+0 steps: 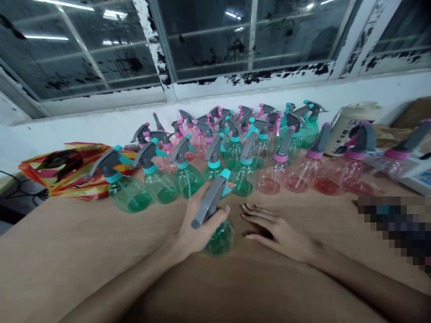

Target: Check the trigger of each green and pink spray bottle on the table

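Observation:
My left hand is wrapped round the neck of a green spray bottle with a grey and teal trigger head. That bottle stands on the table near the front, with green liquid inside. To its right, my right hand lies on the tabletop, fingers stretched out and touching nothing but the wood. Just beyond both hands runs a row of spray bottles: green ones such as this bottle on the left, and pink ones such as this bottle on the right.
More pink and green spray bottles crowd behind the front row, up to the wall. A bright plastic bag lies at the left. A large cream jug stands at the back right. Windows rise above the wooden table.

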The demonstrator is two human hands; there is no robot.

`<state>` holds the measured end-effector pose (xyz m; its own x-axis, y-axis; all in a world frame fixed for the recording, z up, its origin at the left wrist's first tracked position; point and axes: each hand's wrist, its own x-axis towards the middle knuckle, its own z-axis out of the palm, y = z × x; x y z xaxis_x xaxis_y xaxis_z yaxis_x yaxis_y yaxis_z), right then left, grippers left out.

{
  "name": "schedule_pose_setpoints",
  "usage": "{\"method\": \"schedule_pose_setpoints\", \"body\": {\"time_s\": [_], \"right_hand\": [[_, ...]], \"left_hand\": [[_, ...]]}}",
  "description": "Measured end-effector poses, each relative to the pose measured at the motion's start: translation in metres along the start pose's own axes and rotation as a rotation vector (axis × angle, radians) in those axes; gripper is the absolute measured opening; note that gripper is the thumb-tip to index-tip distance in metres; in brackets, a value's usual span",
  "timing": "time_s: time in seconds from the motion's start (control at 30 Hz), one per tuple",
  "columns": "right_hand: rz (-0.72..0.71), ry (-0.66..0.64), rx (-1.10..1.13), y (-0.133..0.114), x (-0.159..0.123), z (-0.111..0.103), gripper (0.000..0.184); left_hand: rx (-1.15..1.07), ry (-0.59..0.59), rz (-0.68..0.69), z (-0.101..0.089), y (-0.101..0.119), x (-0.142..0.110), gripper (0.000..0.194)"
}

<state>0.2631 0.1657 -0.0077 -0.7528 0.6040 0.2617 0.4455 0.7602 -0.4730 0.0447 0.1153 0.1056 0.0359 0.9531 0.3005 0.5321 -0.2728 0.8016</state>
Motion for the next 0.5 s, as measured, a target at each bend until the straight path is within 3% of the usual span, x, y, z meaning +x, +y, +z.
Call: {"method": "schedule_pose_setpoints", "body": {"time_s": [0.33, 0.5], "right_hand": [[0.005, -0.001, 0.006, 0.0007, -0.0012, 0.0006, 0.052], [0.006, 0.012, 0.012, -0.0001, -0.0012, 0.0003, 0.052]], "left_hand": [[0.028, 0.011, 0.082, 0.0018, -0.0053, -0.0018, 0.043], [-0.008, 0.011, 0.057, 0.0030, -0.0058, -0.0022, 0.044]]}}
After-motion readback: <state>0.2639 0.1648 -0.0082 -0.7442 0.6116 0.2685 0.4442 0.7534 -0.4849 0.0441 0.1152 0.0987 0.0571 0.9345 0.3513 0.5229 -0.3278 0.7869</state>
